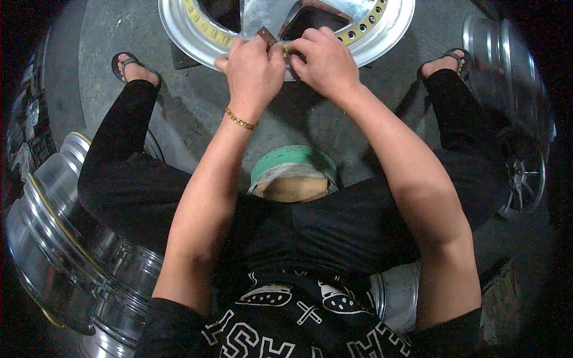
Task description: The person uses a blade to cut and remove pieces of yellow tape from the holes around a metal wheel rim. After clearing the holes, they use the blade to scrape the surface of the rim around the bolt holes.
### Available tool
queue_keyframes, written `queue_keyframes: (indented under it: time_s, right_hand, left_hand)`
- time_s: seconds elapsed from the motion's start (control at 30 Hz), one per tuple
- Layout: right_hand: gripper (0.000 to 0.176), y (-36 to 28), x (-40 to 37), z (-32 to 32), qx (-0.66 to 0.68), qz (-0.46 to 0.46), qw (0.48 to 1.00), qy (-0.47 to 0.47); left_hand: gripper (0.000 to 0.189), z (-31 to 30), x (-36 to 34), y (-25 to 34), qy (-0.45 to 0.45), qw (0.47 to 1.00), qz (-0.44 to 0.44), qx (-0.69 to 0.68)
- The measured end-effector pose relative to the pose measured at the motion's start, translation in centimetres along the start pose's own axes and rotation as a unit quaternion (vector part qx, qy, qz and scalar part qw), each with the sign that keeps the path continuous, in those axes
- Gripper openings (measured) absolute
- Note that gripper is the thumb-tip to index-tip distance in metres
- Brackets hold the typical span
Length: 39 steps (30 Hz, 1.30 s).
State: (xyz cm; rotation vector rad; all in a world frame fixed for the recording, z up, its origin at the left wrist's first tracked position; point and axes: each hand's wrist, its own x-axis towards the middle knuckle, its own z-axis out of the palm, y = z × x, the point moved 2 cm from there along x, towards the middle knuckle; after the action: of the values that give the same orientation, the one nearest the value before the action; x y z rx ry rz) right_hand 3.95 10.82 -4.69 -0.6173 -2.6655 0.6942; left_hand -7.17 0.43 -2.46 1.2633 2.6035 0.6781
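Observation:
A polished silver wheel rim [382, 45] lies at the top of the view, with yellow tape [206, 27] running round its ring of holes. Over the tape's near edge, my left hand [253, 74] is closed on a small flat dark-brown piece [266, 37], whose corner sticks up past the fingers. Beside it my right hand [328, 62] is closed in a pinch against the same stretch of the ring. What its fingertips hold is hidden. On the right of the ring the holes show dark and open; on the left the tape covers them.
Several metal wheel rims [45, 238] are stacked at the left. More rims stand at the right, one with thin spokes [525, 174]. A green-edged round seat [292, 156] is between my legs. My sandaled feet [136, 68] rest on the grey floor [197, 113].

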Motion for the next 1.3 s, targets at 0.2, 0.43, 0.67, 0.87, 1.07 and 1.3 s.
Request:
queue_keyframes:
  time_s: [0.2, 0.43, 0.67, 0.87, 1.07, 1.3]
  right_hand:
    - [0.014, 0.0, 0.0, 0.0, -0.003, -0.006, 1.0, 0.005]
    - [0.013, 0.0, 0.1, 0.1, -0.003, -0.003, 1.0, 0.01]
    - [0.016, 0.3, 0.1, 0.4, 0.014, -0.004, 1.0, 0.012]
    - [0.017, 1.5, 1.4, -1.9, 0.02, -0.035, 0.999, 0.011]
    - [0.021, -2.4, 5.2, -9.3, 0.028, -0.142, 0.986, 0.088]
    - [0.018, -4.4, 6.3, -10.9, -0.023, -0.241, 0.967, -0.073]
  left_hand:
    - [0.027, 0.0, 0.0, -0.1, -0.017, 0.999, -0.018, 0.023]
    - [0.028, 0.0, 0.1, 0.0, -0.025, 0.999, -0.022, 0.008]
    - [0.017, 0.2, 0.0, 0.3, 0.02, 0.998, 0.053, 0.025]
    - [0.02, -1.2, 0.9, 0.5, -0.04, 0.999, 0.019, 0.017]
    - [0.02, -3.5, 2.3, 0.7, -0.117, 0.992, 0.046, 0.012]
    - [0.017, -5.0, 1.7, 2.3, -0.097, 0.973, 0.179, 0.106]
